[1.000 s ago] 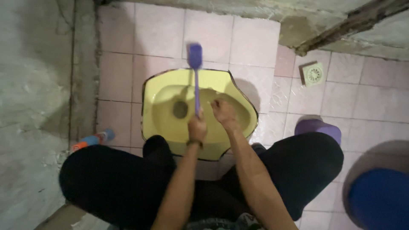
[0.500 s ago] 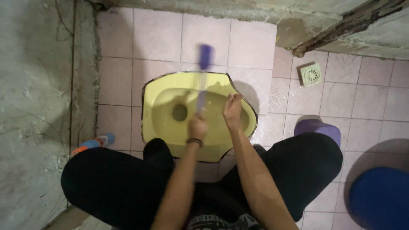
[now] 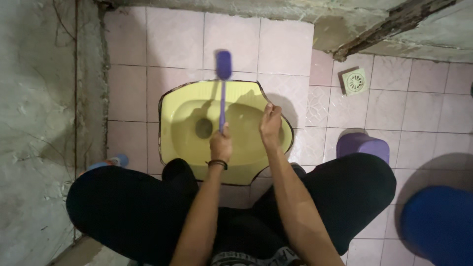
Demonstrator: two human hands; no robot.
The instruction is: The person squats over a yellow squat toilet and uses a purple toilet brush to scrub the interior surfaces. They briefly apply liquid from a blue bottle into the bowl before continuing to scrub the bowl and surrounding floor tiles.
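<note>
i am crouched over a yellow squat pan set into the pink tiled floor, knees in black trousers to either side. my left hand is closed in a fist around the lower end of a purple brush — fingers wrapped tight on the thin handle, a dark band at the wrist. the handle runs straight up from the fist across the bowl; the wide purple head lies past the far rim of the pan, over the tile, slightly blurred. the drain hole sits just left of the handle, inside the bowl.

my right hand rests at the right rim of the pan, fingers curled together; i cannot tell whether it pinches anything or only touches the rim.

around the pan: a square floor drain near the far right corner of the floor, a purple tub beside my right knee, a blue bucket at the near right edge, and a blue bottle by the left wall — partly hidden behind my left knee.
</note>
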